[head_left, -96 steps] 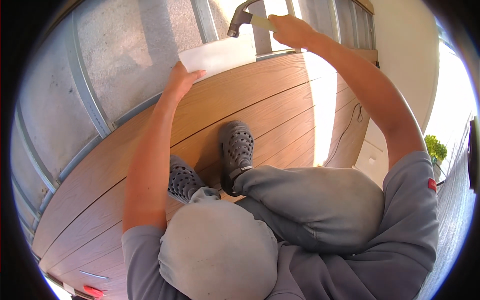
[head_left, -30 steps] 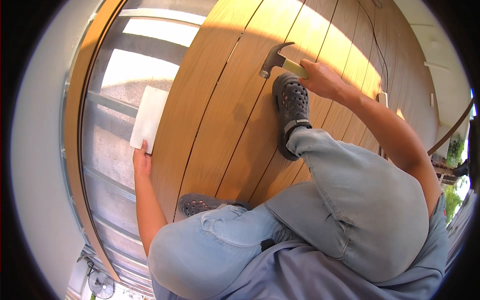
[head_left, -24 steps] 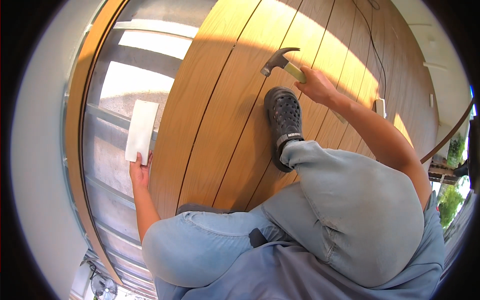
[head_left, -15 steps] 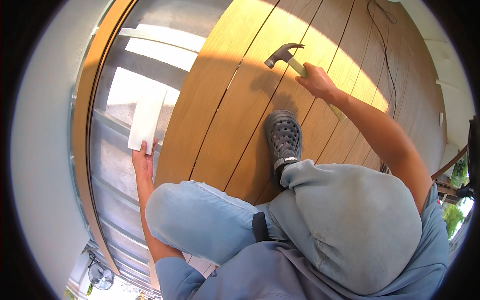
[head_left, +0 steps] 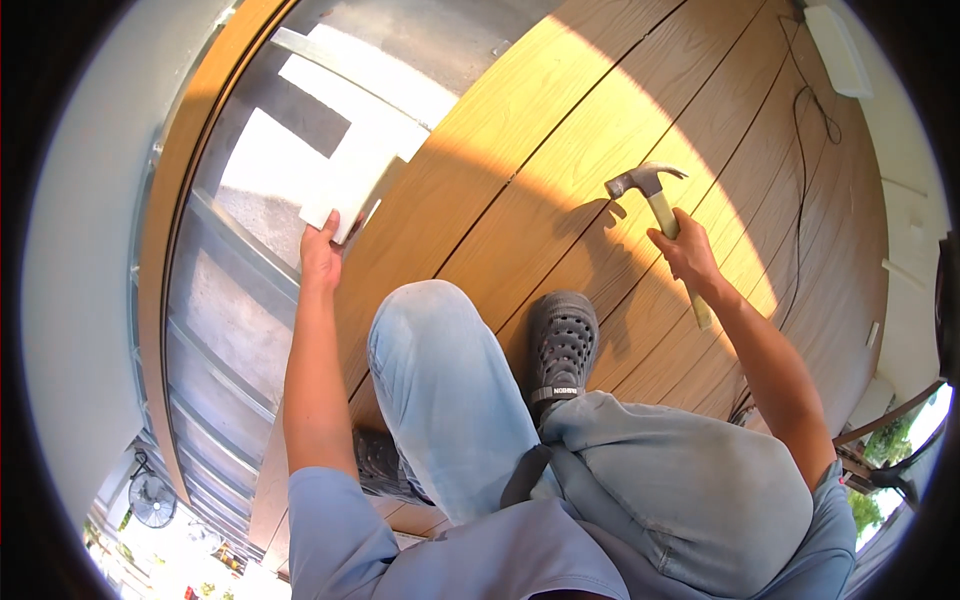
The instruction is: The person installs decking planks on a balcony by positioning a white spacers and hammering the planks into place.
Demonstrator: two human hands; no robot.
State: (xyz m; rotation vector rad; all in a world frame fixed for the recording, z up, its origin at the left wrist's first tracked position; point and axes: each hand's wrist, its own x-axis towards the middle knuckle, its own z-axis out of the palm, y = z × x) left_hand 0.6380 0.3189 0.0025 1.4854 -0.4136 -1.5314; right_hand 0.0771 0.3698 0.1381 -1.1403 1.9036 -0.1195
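Note:
My left hand [head_left: 322,250] grips the near end of a flat white block [head_left: 345,195], thumb on top. The block is held over the open metal framing beside the deck's left edge, and its far end melts into the sunlit glare. In my right hand [head_left: 688,248] is a claw hammer [head_left: 640,182], gripped partway along its pale yellowish handle. The hammer's dark head points up and left above the wooden planks [head_left: 500,240], where its shadow falls.
Metal joists [head_left: 240,245] span the gap on the left, bordered by a wooden edge board [head_left: 165,190] and a white wall [head_left: 75,230]. My dark clog [head_left: 563,345] rests on the planks. A black cable [head_left: 802,150] trails along the right. A fan [head_left: 152,498] stands at lower left.
The white block has moved right and tilted, nearer the plank edge. My right hand and the hammer have come down and to the right in view. My left knee has shifted right as the view moved.

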